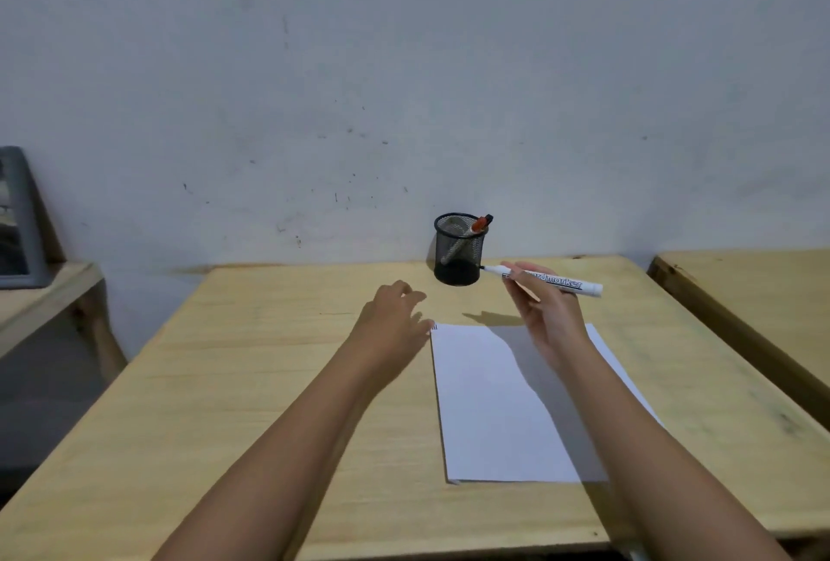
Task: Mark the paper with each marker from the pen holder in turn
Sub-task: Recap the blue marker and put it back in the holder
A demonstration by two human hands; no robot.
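While the right hand pinches an uncapped white whiteboard marker, black tip toward the mesh pen holder, the left hand hovers open. Paper has tiny marks at its far-left corner.

The pen holder stood at the table's far edge, one marker in it. The paper lay before it, slightly right. A second table stood to its right.

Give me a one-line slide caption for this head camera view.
Right hand holds an uncapped whiteboard marker above the paper; an orange-capped marker waits in the mesh pen holder.
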